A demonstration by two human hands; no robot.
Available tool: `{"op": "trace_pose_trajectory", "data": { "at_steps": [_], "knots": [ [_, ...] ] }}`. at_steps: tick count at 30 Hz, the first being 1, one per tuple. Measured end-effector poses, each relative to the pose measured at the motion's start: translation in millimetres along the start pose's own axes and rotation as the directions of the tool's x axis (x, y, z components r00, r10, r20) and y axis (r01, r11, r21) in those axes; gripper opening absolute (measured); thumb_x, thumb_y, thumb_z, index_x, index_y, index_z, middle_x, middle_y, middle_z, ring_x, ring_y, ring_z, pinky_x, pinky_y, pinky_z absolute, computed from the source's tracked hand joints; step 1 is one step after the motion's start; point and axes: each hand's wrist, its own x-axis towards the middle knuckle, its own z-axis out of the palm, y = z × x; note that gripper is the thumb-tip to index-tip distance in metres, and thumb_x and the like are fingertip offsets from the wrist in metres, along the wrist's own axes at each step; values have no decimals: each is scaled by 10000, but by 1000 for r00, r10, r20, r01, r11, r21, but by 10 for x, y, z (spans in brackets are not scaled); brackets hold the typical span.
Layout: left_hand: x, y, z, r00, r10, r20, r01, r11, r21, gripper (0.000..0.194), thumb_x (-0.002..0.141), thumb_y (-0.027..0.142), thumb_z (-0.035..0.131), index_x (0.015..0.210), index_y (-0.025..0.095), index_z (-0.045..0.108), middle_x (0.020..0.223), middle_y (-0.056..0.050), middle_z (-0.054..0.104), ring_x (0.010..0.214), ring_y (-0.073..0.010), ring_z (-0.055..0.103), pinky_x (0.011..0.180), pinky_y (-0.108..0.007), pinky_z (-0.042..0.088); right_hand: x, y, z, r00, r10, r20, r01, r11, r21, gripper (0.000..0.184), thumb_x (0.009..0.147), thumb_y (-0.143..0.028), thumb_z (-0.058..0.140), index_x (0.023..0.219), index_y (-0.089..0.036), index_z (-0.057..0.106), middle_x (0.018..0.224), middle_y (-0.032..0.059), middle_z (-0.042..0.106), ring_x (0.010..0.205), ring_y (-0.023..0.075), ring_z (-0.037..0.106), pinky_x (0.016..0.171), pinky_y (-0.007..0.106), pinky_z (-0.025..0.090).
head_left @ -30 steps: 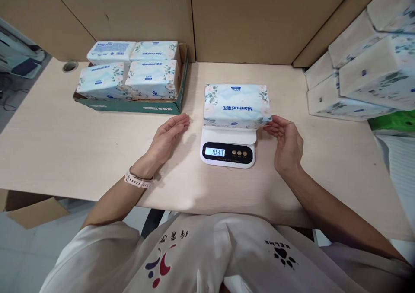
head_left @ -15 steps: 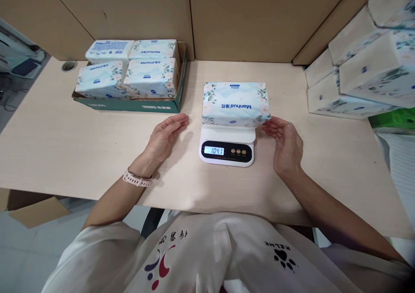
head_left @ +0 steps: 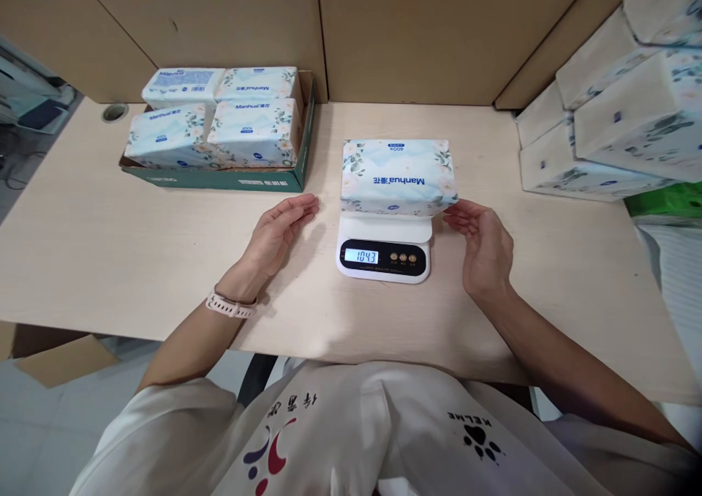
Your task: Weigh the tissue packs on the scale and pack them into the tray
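A pale blue, flower-printed pack of tissues (head_left: 398, 176) lies on a white digital scale (head_left: 384, 269), its lettering upside down to me. The lit display seems to read 104.3. Left of the scale, my left hand (head_left: 279, 233) rests on edge on the table, fingers stretched out and holding nothing. On the other side, my right hand (head_left: 482, 243) is open, its fingertips close by the pack's near right corner; whether they touch it I cannot tell.
At the back left, a green cardboard tray (head_left: 219, 180) holds several tissue packs. More tissue packs (head_left: 619, 130) are stacked at the right edge, above a green package (head_left: 666, 202). Brown panels (head_left: 406, 42) close off the table's back. An open carton (head_left: 66, 361) sits below, front left.
The scale's reading has gone from about 104.1 to 104.3. Both hands and the pack have stayed in place.
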Motion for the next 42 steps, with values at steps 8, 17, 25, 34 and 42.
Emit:
{"op": "trace_pose_trajectory", "data": {
  "at_steps": [8,17,25,34,42],
  "knots": [
    [-8,4,5,1000,6,1,-6,1000,0,200,893,241,813,1075,171,860,1227,-104,843,1237,-241,768,1322,-441,468,-8,-45,1,999,36,4,-36,999,-2,460,1032,-677,563,1136,-309,819,1208,106,835,1191,358,787,1145,651,580],
    [-8,5,14,1000,9,9,-10,1000,9,197,885,245,823,1065,178,867,1221,-98,844,1233,-241,765,1325,-445,462,-21,-70,-15,999,3,33,-1,999,-45,414,1027,-654,595,1076,-321,836,1217,102,835,1171,370,776,1152,685,572],
    [3,-6,5,1000,15,12,-15,1000,6,198,870,245,825,1052,179,869,1211,-99,843,1226,-238,764,1317,-435,466,-27,-87,-10,999,20,25,-20,1000,-8,411,1031,-627,596,1050,-305,851,1185,86,841,1149,347,776,1197,667,534],
    [0,-1,7,1000,23,12,-24,1000,21,203,857,252,829,1042,173,861,1201,-95,846,1232,-239,761,1311,-430,468,-22,-87,4,999,43,12,-42,999,-10,514,1036,-725,521,1010,-324,842,1179,78,850,1175,361,780,1178,649,555],
    [-35,4,23,993,89,77,-96,990,104,416,943,506,714,1205,203,825,1482,-118,760,1504,-324,624,1349,-494,409,4,-41,-12,1000,16,17,-15,997,-72,541,1053,-727,458,1047,-330,826,1219,88,838,1197,358,772,1175,652,554]
  ]
}}
